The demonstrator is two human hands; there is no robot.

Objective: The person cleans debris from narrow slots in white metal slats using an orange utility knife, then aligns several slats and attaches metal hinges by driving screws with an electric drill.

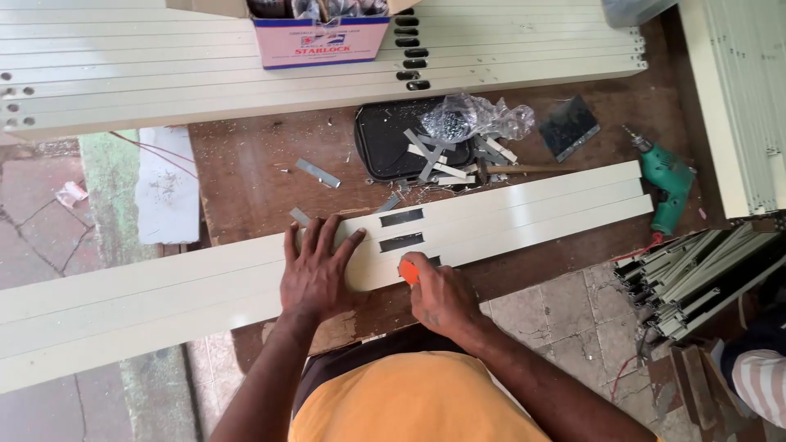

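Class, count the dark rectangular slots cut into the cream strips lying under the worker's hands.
3 at most. One slot in the far strip, one in the middle strip, and a third in the near strip, mostly hidden behind the right hand. Others may be covered.

The cream profile strips (508, 214) ran off the left edge, their far ends unseen; the right hand (440, 296) closed over an orange tool (408, 272), leaving only its tip in view, its kind unclear; the third slot (432, 262) lay mostly under that hand; the cardboard box (321, 39) was cut by the top edge; the contents of the clear plastic bag (471, 117) were too small to tell; a striped sleeve (761, 385) at the right edge showed nothing more of that person.
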